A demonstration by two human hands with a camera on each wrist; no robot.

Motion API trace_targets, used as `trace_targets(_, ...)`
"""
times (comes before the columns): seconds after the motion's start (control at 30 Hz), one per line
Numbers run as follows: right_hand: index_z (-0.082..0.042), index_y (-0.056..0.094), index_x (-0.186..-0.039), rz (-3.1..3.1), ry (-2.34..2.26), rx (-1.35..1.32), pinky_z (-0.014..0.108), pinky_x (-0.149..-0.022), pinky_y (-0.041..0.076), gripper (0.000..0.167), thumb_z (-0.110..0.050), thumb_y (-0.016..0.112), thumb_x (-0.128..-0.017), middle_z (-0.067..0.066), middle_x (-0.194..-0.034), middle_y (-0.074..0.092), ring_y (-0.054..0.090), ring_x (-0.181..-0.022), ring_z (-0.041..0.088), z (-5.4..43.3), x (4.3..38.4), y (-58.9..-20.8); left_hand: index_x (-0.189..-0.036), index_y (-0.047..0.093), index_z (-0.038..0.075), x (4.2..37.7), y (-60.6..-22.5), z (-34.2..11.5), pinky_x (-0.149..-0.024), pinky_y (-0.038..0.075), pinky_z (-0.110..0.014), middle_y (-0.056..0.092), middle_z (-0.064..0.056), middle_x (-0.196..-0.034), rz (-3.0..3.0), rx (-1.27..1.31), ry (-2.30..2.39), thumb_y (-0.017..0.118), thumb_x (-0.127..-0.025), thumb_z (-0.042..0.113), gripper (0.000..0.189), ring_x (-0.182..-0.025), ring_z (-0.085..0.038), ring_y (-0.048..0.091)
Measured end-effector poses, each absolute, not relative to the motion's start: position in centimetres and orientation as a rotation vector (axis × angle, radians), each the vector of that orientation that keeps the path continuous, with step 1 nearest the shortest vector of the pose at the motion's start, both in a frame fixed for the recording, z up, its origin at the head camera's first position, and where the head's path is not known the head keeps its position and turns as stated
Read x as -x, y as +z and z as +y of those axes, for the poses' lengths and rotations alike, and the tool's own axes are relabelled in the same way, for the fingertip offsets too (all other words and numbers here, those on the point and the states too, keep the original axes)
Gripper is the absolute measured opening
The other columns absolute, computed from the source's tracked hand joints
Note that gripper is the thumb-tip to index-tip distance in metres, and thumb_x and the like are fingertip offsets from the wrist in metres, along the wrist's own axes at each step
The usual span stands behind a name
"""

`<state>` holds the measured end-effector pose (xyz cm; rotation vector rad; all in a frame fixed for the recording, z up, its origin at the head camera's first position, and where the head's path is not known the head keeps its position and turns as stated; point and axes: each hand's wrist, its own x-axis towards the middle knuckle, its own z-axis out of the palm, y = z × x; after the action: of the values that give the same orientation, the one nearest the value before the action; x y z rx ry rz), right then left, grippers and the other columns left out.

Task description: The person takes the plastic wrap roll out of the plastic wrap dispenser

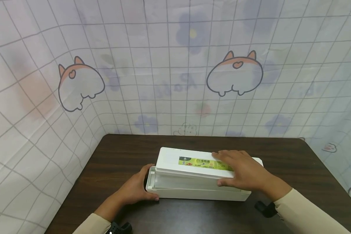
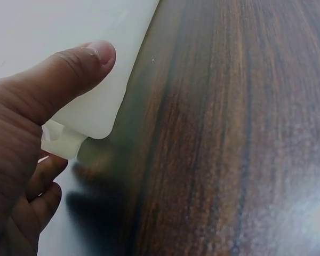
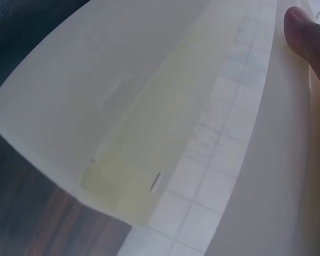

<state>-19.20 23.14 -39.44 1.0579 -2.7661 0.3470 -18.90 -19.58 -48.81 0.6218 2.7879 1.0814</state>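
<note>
A long white cling film box stands on the brown table, its lid (image 1: 170, 157) raised at a slant over its base (image 1: 199, 194). A yellow-green label (image 1: 203, 163) lies along the lid's top. Between lid and base, a pale roll (image 1: 184, 182) shows in part. My left hand (image 1: 136, 188) grips the base's left end, thumb on the front wall (image 2: 104, 106) and fingers round the end. My right hand (image 1: 244, 170) holds the lid right of its middle, fingers over the top and thumb at the front edge. In the right wrist view, a gap separates lid (image 3: 266, 160) from base (image 3: 58, 112).
The dark wood-grain table (image 1: 123, 146) extends around the box on all sides. Behind it and to both sides hangs a white gridded cloth (image 1: 169, 107) with animal and flower prints. Dark bands (image 1: 266, 209) sit at both wrists.
</note>
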Motion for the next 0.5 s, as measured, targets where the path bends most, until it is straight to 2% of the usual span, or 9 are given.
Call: trace_targets(0.5, -0.021, 0.046, -0.156, -2.78, 0.337, -1.008, 0.062, -0.101, 0.038, 0.094, -0.073, 0.07, -0.081, 0.014, -0.147, 0.055, 0.053, -0.132, 0.034, 24.6, 18.7, -39.0, -0.15, 0.034, 0.011, 19.0, -48.7, -19.6, -0.085, 0.049, -0.043, 0.063, -0.003, -0.116, 2.81, -0.63, 1.025, 0.097, -0.058, 0.055, 0.12, -0.094, -0.015, 0.06)
